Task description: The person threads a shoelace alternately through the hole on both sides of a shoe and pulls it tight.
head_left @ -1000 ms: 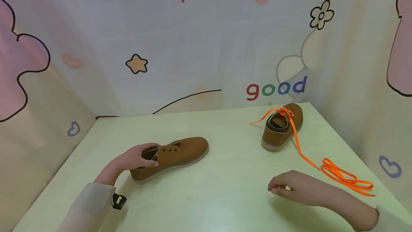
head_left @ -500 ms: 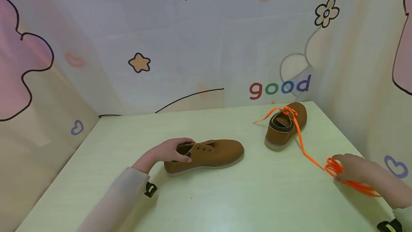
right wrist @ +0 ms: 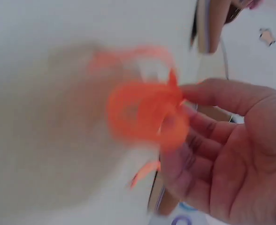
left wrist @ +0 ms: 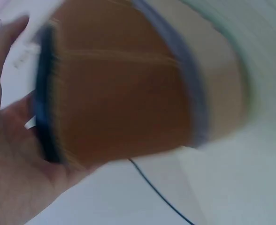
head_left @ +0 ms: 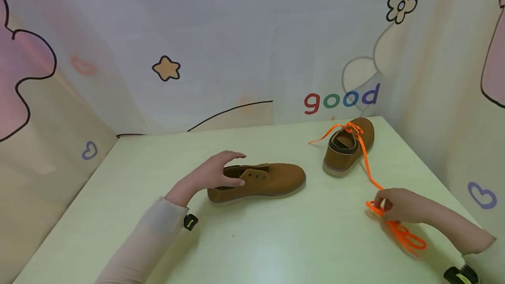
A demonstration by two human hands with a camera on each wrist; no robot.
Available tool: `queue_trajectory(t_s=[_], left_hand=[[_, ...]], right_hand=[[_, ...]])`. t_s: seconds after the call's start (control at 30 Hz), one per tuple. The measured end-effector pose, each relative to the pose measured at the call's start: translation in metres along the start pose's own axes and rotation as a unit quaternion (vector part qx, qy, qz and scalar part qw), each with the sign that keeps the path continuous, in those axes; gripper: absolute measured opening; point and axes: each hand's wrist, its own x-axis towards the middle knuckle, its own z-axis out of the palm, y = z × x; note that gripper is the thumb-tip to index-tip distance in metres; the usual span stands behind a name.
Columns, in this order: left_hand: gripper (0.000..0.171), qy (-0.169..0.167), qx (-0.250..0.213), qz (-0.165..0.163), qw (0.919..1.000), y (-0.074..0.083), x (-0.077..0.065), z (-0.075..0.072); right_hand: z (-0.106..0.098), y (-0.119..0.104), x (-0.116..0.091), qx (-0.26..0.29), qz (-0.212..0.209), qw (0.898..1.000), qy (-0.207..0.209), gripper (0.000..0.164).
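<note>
A brown shoe [head_left: 282, 181] with bare eyelets lies near the middle of the table, toe pointing right. My left hand [head_left: 209, 174] is at its heel opening, thumb and fingers spread apart. In the left wrist view the shoe's heel [left wrist: 119, 103] fills the middle, blurred, beside the palm. My right hand [head_left: 408, 206] pinches a folded orange shoelace [head_left: 406, 236] between thumb and fingertips, its loops hanging down. Loops of the same shoelace [right wrist: 142, 112] look blurred in the right wrist view. Whether it joins the other shoe's lace is hidden by the hand.
A second brown shoe [head_left: 338, 160] stands at the back right, its orange lace [head_left: 364, 154] tied and trailing toward my right hand. The pale green table [head_left: 252, 240] is bounded by a printed curtain [head_left: 244, 56] at the back and sides.
My right hand has reached right, picked up the folded shoelace and brought it leftward. The left hand moved the unlaced shoe to the right, then its fingers spread and lifted from the opening.
</note>
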Motion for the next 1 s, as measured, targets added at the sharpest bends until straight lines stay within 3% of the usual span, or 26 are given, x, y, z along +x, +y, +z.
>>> queue_trajectory(t_s=[0.13,0.23,0.33,0.43,0.5,0.57,0.63,0.7,0.77,0.93,0.97,1.0], left_hand=[[0.041,0.038,0.018,0.015,0.9990,0.023,0.003,-0.001],[0.030,0.027,0.038,0.004,0.9989,0.033,0.008,0.003],[0.022,0.022,0.055,-0.004,0.9982,0.034,0.012,0.007],[0.014,0.021,0.051,-0.003,0.9985,0.030,0.013,0.008],[0.012,0.018,0.040,-0.003,0.9990,0.028,0.013,0.008],[0.012,0.010,0.032,-0.002,0.9994,0.027,0.014,0.008],[0.013,0.004,0.029,-0.004,0.9996,0.027,0.014,0.007],[0.014,-0.001,0.026,-0.007,0.9996,0.028,0.014,0.006],[0.016,-0.001,0.024,-0.012,0.9997,0.029,0.014,0.007],[0.017,0.001,0.017,-0.022,0.9996,0.034,0.018,0.017],[0.017,0.003,0.017,-0.024,0.9996,0.035,0.019,0.019],[0.016,0.005,0.016,-0.025,0.9995,0.037,0.020,0.022]], right_hand=[[-0.002,-0.037,0.033,0.095,-0.005,0.995,-0.021,0.035],[-0.005,-0.058,0.062,0.140,0.011,0.990,0.001,0.045],[-0.008,-0.070,0.084,0.145,0.012,0.989,0.029,0.043],[-0.010,-0.078,0.093,0.089,-0.022,0.994,0.051,0.032],[-0.009,-0.083,0.092,0.032,-0.066,0.996,0.056,0.021],[-0.005,-0.086,0.088,-0.033,-0.128,0.990,0.050,0.013],[0.003,-0.089,0.082,-0.100,-0.189,0.976,0.043,0.013],[0.014,-0.091,0.079,-0.178,-0.248,0.951,0.053,0.024],[0.024,-0.091,0.080,-0.265,-0.295,0.914,0.084,0.033],[0.042,-0.086,0.090,-0.463,-0.388,0.779,0.167,0.031],[0.044,-0.085,0.091,-0.486,-0.404,0.755,0.175,0.030],[0.046,-0.085,0.092,-0.503,-0.415,0.738,0.176,0.028]])
